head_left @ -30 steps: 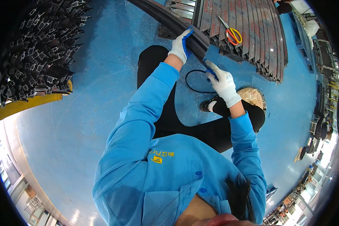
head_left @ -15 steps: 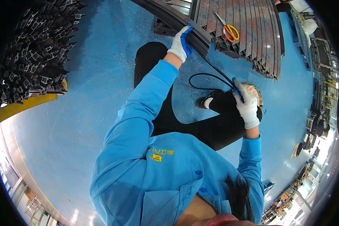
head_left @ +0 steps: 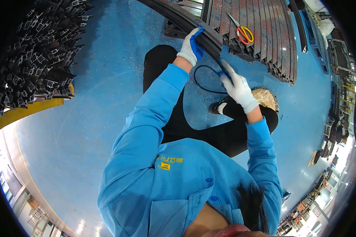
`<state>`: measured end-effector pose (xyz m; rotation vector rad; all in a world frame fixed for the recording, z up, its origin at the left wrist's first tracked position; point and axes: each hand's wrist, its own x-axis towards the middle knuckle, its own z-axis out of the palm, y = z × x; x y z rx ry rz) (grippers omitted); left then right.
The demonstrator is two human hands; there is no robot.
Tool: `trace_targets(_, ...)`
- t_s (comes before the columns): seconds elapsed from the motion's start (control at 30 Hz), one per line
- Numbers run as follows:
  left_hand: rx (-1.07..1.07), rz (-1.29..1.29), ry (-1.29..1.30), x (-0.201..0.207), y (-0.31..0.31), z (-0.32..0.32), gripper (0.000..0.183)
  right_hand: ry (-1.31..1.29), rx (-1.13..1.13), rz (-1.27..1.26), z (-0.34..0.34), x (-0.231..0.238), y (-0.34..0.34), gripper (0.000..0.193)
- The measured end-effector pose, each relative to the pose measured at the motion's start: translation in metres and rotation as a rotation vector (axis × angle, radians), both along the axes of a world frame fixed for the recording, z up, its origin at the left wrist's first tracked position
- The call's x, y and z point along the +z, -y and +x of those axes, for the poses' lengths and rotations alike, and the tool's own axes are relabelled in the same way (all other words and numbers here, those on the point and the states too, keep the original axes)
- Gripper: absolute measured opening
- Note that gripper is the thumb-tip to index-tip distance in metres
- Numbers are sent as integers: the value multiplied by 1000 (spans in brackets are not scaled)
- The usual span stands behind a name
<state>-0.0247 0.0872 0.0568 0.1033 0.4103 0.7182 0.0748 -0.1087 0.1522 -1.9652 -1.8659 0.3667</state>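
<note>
My left hand point(head_left: 191, 47), in a white glove with blue palm and fingertips, is closed round a long dark profile point(head_left: 210, 44) near its close end. The bar runs off to the top left. A thin black rubber-like strip point(head_left: 197, 76) hangs in a loop below that end. My right hand point(head_left: 238, 89), gloved alike, holds the strip close to the profile's end, thumb and fingers together on it with some motion blur. Just where the strip meets the profile is partly hidden by the fingers.
Scissors point(head_left: 247, 36) with red and yellow handles lie on a stack of dark profiles point(head_left: 271, 47) at the upper right. Another dark bar point(head_left: 299, 27) juts out beyond it. A large pile of profiles point(head_left: 39, 59) rests above a yellow beam point(head_left: 27, 111) at the left.
My right hand has moved up and left along the strip to the profile's end. The left hand keeps its hold. A dark bar has come into view at the upper right.
</note>
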Motion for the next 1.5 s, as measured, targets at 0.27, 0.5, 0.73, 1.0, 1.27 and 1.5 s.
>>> trace_targets(0.27, 3, -53, -76, 1, 4, 7, 30, 191, 57, -26, 8, -12, -4, 53)
trace_targets(0.5, 26, -43, -51, 2, 2, -1, 32, -152, 56, -111, 8, 14, 8, 53)
trace_targets(0.73, -8, -29, -22, 0, 6, 6, 32, 165, 82, 12, 6, -18, -17, 55)
trace_targets(1.0, 45, -45, -51, -7, 0, 3, 30, -114, 4, -255, 17, 14, 17, 56)
trace_targets(1.27, 34, -33, -80, 4, 7, 5, 28, 12, 83, 52, -5, -8, -24, 56)
trace_targets(1.5, 43, -25, -53, 9, 3, 1, 26, -106, 28, -290, 21, 18, 6, 53)
